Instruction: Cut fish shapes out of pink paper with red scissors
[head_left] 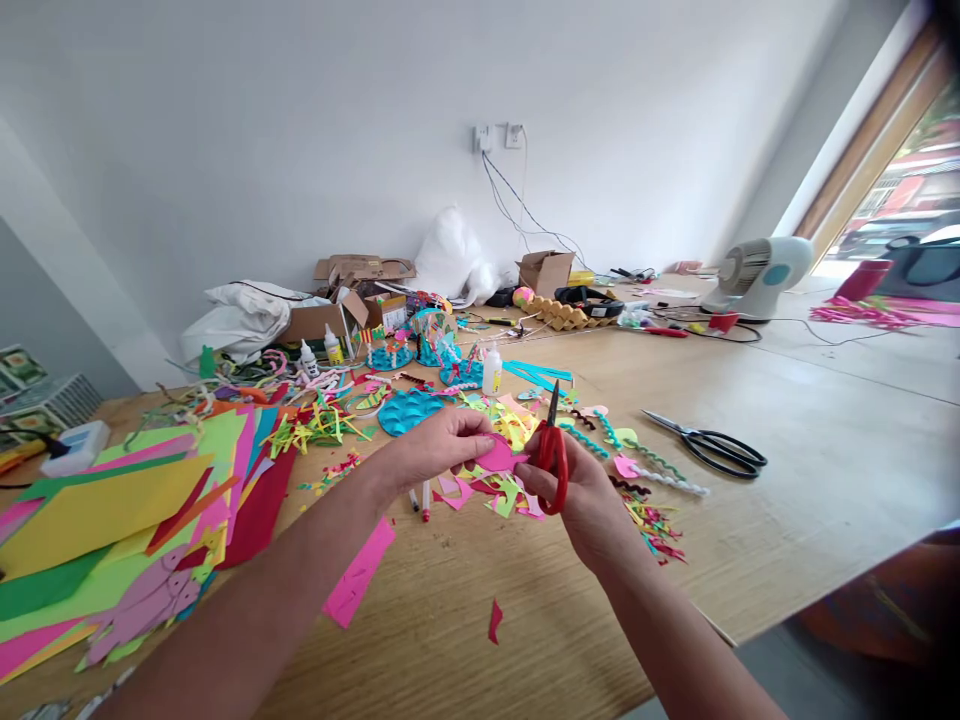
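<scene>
Here's the pink paper piece [499, 455], held up above the near middle of the desk [825, 450], pinched between thumb and fingers of the left hand [435, 445]. That grip is closed tight on the paper's left side. Right against it are the red scissors [553, 455], with the right hand [589, 500] through the handles and its grip closed round them. The blades point up and away and look nearly shut; whether an edge is actually biting the paper I can't tell from here. To cut this well, I'd say turn the piece with the left hand rather than twisting the scissors. Take short snips close to the pivot, and hold the pinching fingers clear of the cutting line. Directly under the hands is a heap of coloured scraps [510, 495], with two pens [424, 497] at its left edge. That's a spot where a small cut shape could easily get lost. Nearer, a pink strip [358, 573] and a small red scrap [495, 620] lie on bare wood. Off to the left there's a broad spread of coloured sheets [112, 500]. To the right, black scissors [709, 447] lie flat, well apart from the hands. Farther back stand a glue bottle [492, 370] and a blue foam piece [409, 410], and far right a white fan [757, 275]. Nothing sits between the two hands but the paper itself.
</scene>
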